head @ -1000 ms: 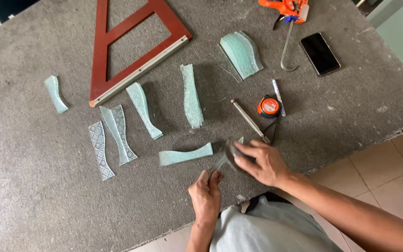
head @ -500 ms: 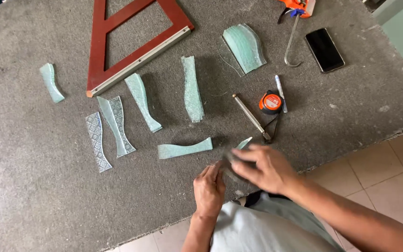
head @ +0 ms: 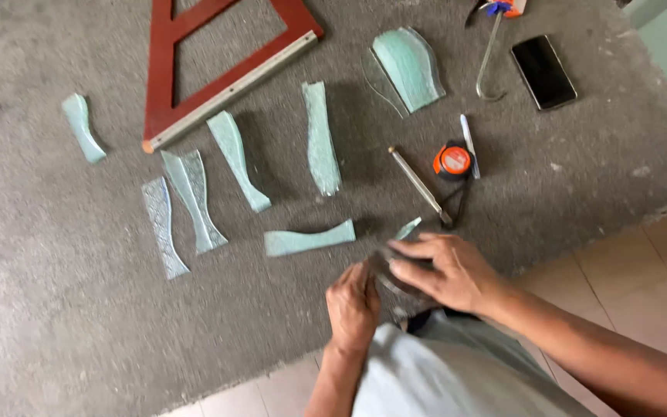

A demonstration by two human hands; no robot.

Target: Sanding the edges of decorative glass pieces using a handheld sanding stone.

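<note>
Both my hands meet near the front edge of the grey table (head: 55, 332). My left hand (head: 353, 306) and my right hand (head: 441, 270) pinch a small piece of clear patterned glass (head: 386, 266) between them, just above the table. A small greenish sliver (head: 408, 228) pokes out past my right fingers. A curved green glass strip (head: 308, 239) lies just beyond my hands. A metal glass cutter (head: 420, 186) lies diagonally next to the right hand.
Several more curved green glass strips (head: 229, 158) lie spread over the middle and left. A red wooden frame (head: 225, 77) sits at the back, a wide glass piece (head: 408, 68) beside it. An orange tape measure (head: 453, 161), a pen (head: 469, 145), a metal hook (head: 488, 62) and a black phone (head: 543, 71) lie right. Tiled floor (head: 658, 262) below.
My hands have come together and lifted the small glass piece off the table toward me. The view has shifted slightly.
</note>
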